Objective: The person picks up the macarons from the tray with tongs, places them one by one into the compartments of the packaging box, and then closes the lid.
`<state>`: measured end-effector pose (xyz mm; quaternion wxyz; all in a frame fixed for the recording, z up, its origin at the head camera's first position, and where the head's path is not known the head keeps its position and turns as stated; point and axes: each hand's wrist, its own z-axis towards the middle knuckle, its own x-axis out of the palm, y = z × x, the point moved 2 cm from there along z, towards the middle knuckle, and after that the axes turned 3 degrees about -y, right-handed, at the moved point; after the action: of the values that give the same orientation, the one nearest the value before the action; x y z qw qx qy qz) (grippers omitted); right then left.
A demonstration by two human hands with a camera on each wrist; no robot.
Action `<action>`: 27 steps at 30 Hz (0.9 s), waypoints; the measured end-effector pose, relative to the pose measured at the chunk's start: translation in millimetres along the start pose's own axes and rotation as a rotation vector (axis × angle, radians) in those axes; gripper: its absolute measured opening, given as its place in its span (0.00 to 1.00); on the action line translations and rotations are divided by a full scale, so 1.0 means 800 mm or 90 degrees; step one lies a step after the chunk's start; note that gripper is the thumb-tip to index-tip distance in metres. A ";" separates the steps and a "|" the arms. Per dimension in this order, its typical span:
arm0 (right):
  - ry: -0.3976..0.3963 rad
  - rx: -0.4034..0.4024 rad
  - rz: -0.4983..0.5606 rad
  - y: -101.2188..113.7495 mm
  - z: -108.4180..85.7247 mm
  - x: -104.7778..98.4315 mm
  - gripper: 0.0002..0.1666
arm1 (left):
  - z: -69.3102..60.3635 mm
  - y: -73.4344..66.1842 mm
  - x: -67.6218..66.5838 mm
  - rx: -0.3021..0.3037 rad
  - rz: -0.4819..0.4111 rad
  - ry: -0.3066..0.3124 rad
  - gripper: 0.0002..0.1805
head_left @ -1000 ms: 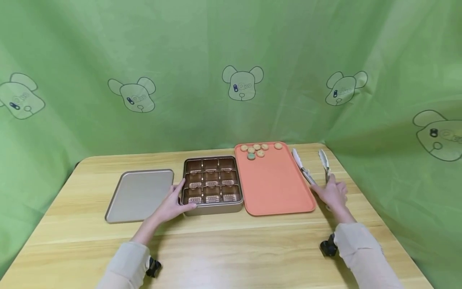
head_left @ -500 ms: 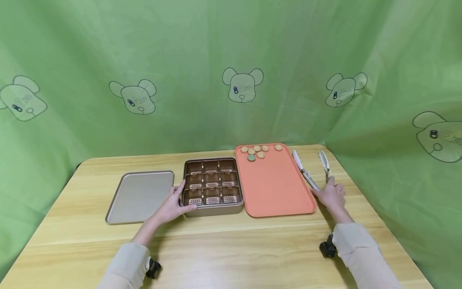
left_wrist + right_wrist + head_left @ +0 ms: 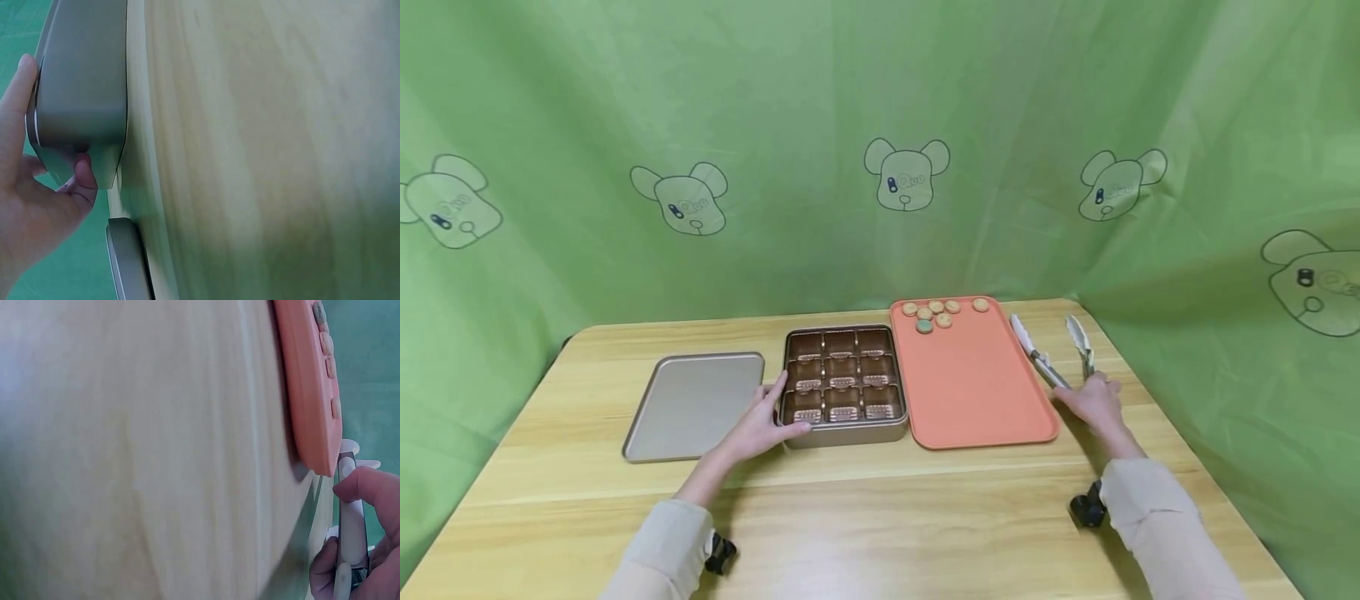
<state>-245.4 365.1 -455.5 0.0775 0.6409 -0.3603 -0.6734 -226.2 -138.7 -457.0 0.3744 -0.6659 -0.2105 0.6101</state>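
Note:
My left hand [image 3: 762,427] grips the near left corner of a square metal tin [image 3: 850,435], its thumb on the rim and curled fingers against the side in the left wrist view. The tin holds a brown plastic insert [image 3: 840,372] divided into several square compartments with no cookies in them. My right hand [image 3: 1093,404] holds a pair of metal tongs [image 3: 352,531] with whitish tips, whose arms are spread and point away from me, right of the tray. Several small round cookies [image 3: 943,320], one of them green [image 3: 924,327], lie near the tray's far edge.
The coral tray [image 3: 977,392] stands beside the tin's right side. A flat grey-gold lid [image 3: 700,408] lies on the wooden table [image 3: 880,517], left of the tin. A green curtain [image 3: 790,258] hangs behind and along the sides.
My right hand and the tongs have shifted slightly right and toward me, the tongs' arms still spread. My left hand stays on the tin, and the cookies keep their places.

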 end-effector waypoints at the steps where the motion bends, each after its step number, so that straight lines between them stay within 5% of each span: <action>1: 0.001 -0.004 0.000 -0.001 0.001 0.000 0.39 | 0.000 0.000 0.000 -0.001 -0.002 0.000 0.57; 10: -0.016 -0.044 -0.086 -0.003 0.005 -0.005 0.59 | 0.001 0.001 0.002 -0.001 -0.011 -0.002 0.57; 20: -0.060 -0.026 -0.084 -0.006 0.004 -0.005 0.57 | 0.002 -0.001 0.002 0.012 -0.006 -0.002 0.57; 27: -0.103 -0.125 -0.073 0.008 0.002 -0.013 0.56 | 0.001 0.002 0.003 0.007 -0.001 0.000 0.57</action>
<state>-247.4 367.1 -443.7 0.0722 0.5929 -0.2606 -0.7585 -227.0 -138.1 -459.9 0.3787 -0.6635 -0.2079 0.6109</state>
